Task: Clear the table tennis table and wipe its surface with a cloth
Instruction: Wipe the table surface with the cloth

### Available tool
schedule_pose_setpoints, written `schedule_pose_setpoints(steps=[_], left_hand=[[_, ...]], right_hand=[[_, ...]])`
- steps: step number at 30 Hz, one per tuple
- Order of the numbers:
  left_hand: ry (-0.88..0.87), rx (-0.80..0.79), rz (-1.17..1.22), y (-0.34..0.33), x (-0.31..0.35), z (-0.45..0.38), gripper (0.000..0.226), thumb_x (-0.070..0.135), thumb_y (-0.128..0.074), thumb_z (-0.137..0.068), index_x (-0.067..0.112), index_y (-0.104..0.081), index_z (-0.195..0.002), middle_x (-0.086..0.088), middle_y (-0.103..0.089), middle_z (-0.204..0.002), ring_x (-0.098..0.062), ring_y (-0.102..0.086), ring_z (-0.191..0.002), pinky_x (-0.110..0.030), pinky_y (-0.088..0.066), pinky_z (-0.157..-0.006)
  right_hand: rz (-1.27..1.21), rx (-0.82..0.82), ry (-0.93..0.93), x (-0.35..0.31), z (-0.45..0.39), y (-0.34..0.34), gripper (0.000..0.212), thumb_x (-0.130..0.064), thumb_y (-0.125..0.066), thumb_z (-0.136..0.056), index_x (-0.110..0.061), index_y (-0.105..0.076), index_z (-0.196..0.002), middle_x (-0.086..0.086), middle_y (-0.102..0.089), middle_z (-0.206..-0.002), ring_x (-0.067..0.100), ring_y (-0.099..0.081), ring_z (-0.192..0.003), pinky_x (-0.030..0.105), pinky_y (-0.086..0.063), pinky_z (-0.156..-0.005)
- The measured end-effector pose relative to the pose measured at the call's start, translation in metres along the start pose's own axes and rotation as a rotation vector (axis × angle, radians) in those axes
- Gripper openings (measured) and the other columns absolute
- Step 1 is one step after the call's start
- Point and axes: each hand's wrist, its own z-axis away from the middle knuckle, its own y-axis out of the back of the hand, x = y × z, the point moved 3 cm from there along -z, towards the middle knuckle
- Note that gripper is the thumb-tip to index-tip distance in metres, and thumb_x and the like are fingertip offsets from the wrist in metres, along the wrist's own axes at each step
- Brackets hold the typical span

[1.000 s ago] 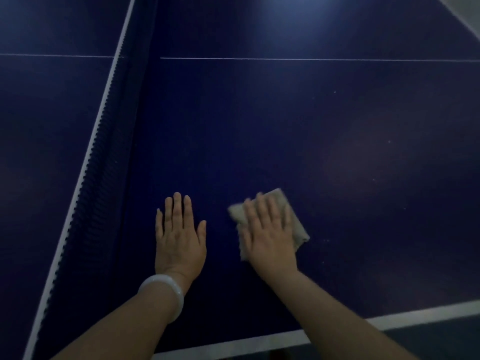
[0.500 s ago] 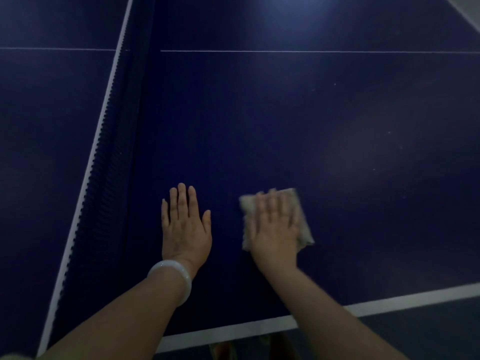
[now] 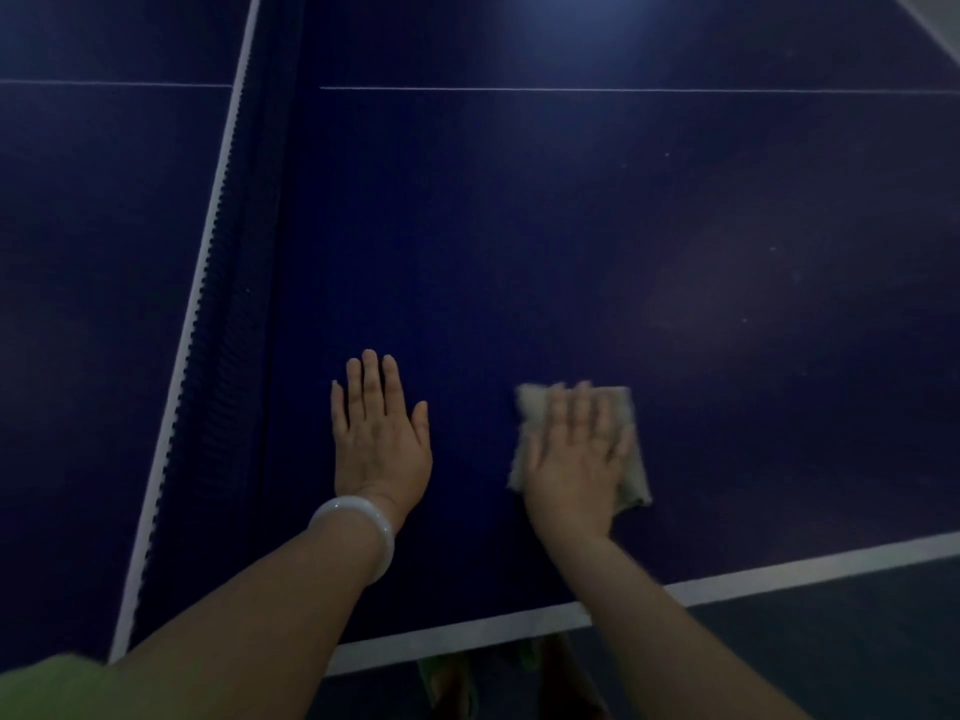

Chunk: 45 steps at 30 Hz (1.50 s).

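My right hand (image 3: 574, 459) presses flat on the cloth (image 3: 631, 459); unwiped table (image 3: 727, 304) lies far and right; left hand (image 3: 379, 433) spread flat.

White bangle (image 3: 363, 532) on left wrist; green sleeve (image 3: 47, 688).

The scene is dim, a dark blue cast over everything. A soft pale glare sits on the desk (image 3: 571, 226) far ahead of the grip, at the top edge — light seems to come from above there. The right hand (image 3: 576, 459) and the cloth (image 3: 631, 459) under it are smeared with motion blur; the left hand (image 3: 379, 433) is sharper. Straight lines bow outward toward the frame edges — wide-angle distortion.
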Motion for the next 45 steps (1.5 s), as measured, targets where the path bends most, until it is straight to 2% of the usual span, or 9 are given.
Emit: schedule_pose_setpoints(steps=[5,10,12,20,26,31,38,42,45], left_hand=[[0.000,0.012,0.014,0.000,0.000,0.001,0.066,0.045,-0.006,-0.098,0.010,0.001,-0.153,-0.011,0.004,-0.162,-0.024,0.005,-0.149,-0.045,0.001,-0.121],[0.011,-0.006,0.008,0.000,0.002,0.000,0.066,0.045,-0.009,-0.099,0.010,0.002,-0.153,-0.011,0.004,-0.162,-0.024,0.006,-0.149,-0.046,0.001,-0.121],[0.015,-0.006,-0.004,0.001,0.002,0.000,0.066,0.046,-0.007,-0.099,0.010,0.002,-0.153,-0.010,0.005,-0.162,-0.024,0.007,-0.149,-0.046,0.001,-0.121],[0.005,0.004,-0.006,-0.002,0.000,0.000,0.066,0.046,-0.007,-0.099,0.010,0.000,-0.154,-0.010,0.003,-0.162,-0.024,0.005,-0.149,-0.044,0.004,-0.121],[0.026,0.008,-0.037,0.001,0.002,0.001,0.065,0.046,-0.007,-0.099,0.011,0.000,-0.153,-0.010,0.003,-0.162,-0.024,0.004,-0.149,-0.044,0.002,-0.122],[0.031,-0.054,-0.080,0.007,0.006,0.001,0.065,0.045,-0.009,-0.100,0.009,0.003,-0.153,-0.010,0.008,-0.162,-0.025,0.008,-0.149,-0.045,0.003,-0.121],[-0.111,-0.022,0.147,0.022,0.068,0.015,0.056,0.028,-0.035,-0.102,0.004,-0.018,-0.151,-0.019,-0.011,-0.158,-0.030,-0.010,-0.147,-0.043,-0.008,-0.122],[-0.146,-0.059,0.197,0.007,0.137,0.042,0.061,0.037,-0.026,-0.103,0.010,-0.007,-0.154,-0.014,0.000,-0.161,-0.026,0.002,-0.149,-0.040,0.002,-0.122],[0.024,-0.063,0.169,-0.006,0.163,0.054,0.066,0.046,-0.016,-0.101,0.010,0.005,-0.153,-0.012,0.011,-0.161,-0.025,0.012,-0.148,-0.044,0.008,-0.121]], right_hand=[[0.034,-0.066,0.609,0.020,0.060,-0.009,0.058,-0.044,-0.024,-0.103,-0.027,-0.012,-0.157,0.000,-0.006,-0.165,0.021,-0.004,-0.152,0.055,-0.013,-0.118],[-0.041,-0.030,-0.204,0.093,0.014,0.012,0.059,-0.040,-0.020,-0.103,-0.024,-0.001,-0.157,0.004,0.003,-0.165,0.023,0.007,-0.151,0.056,-0.001,-0.120],[-0.083,-0.045,-0.294,0.066,0.016,0.009,0.063,-0.047,-0.016,-0.101,-0.023,0.003,-0.157,0.005,0.007,-0.165,0.024,0.012,-0.151,0.057,0.002,-0.120],[0.035,-0.095,0.587,0.030,0.096,-0.012,0.060,-0.047,-0.030,-0.102,-0.029,-0.012,-0.157,-0.003,-0.008,-0.165,0.018,-0.004,-0.152,0.053,-0.010,-0.118],[0.023,-0.039,-0.008,0.123,0.057,0.009,0.062,-0.046,-0.011,-0.098,-0.025,-0.009,-0.156,0.001,-0.007,-0.164,0.020,-0.002,-0.152,0.050,-0.003,-0.122],[0.024,-0.037,-0.090,0.101,0.060,0.004,0.064,-0.044,-0.010,-0.096,-0.021,-0.011,-0.156,0.004,-0.007,-0.164,0.025,-0.004,-0.151,0.054,-0.003,-0.121],[0.013,-0.036,0.219,0.105,0.067,0.005,0.061,-0.044,-0.026,-0.099,-0.022,-0.021,-0.156,0.004,-0.014,-0.163,0.023,-0.007,-0.152,0.055,-0.010,-0.120],[0.065,-0.096,0.672,0.147,0.070,0.005,0.058,-0.045,-0.034,-0.102,-0.028,-0.022,-0.156,-0.003,-0.014,-0.164,0.018,-0.010,-0.151,0.051,-0.013,-0.118],[0.116,-0.067,0.659,0.207,0.048,0.018,0.058,-0.045,-0.032,-0.101,-0.029,-0.021,-0.155,-0.003,-0.016,-0.164,0.016,-0.010,-0.151,0.049,-0.010,-0.120]])
